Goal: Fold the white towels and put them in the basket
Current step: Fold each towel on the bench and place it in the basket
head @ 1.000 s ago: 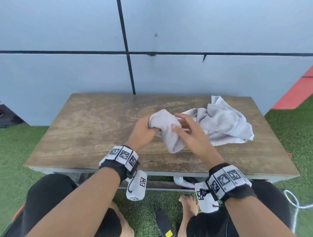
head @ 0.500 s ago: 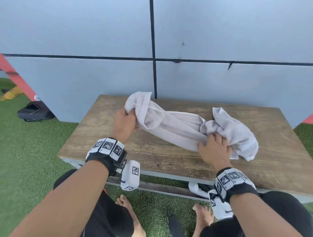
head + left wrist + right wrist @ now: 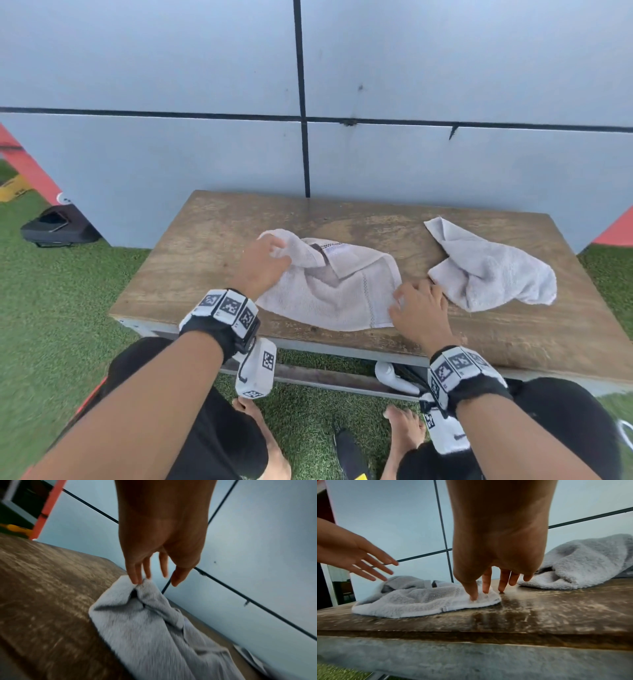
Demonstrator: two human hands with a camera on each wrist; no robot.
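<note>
A white towel (image 3: 329, 291) lies partly spread in the middle of the wooden table (image 3: 212, 240), its far left corner still bunched. My left hand (image 3: 265, 262) hovers at that corner with straight fingers (image 3: 137, 574), fingertips just touching the cloth (image 3: 150, 622). My right hand (image 3: 416, 306) presses the towel's near right corner (image 3: 481, 597) flat with spread fingertips (image 3: 473, 593). A second white towel (image 3: 486, 270) lies crumpled at the right of the table, also showing as a heap (image 3: 578, 563) in the right wrist view. No basket is in view.
A grey panelled wall (image 3: 445, 164) stands right behind the table. Green turf (image 3: 61, 308) surrounds it. A dark bag (image 3: 51, 228) sits on the ground at far left. My knees and bare feet are under the table's near edge (image 3: 342, 346).
The towel, held stretched in the air between both hands half a second ago, now lies on the table. Both hands have let go and flattened onto it; it has separated from the second towel.
</note>
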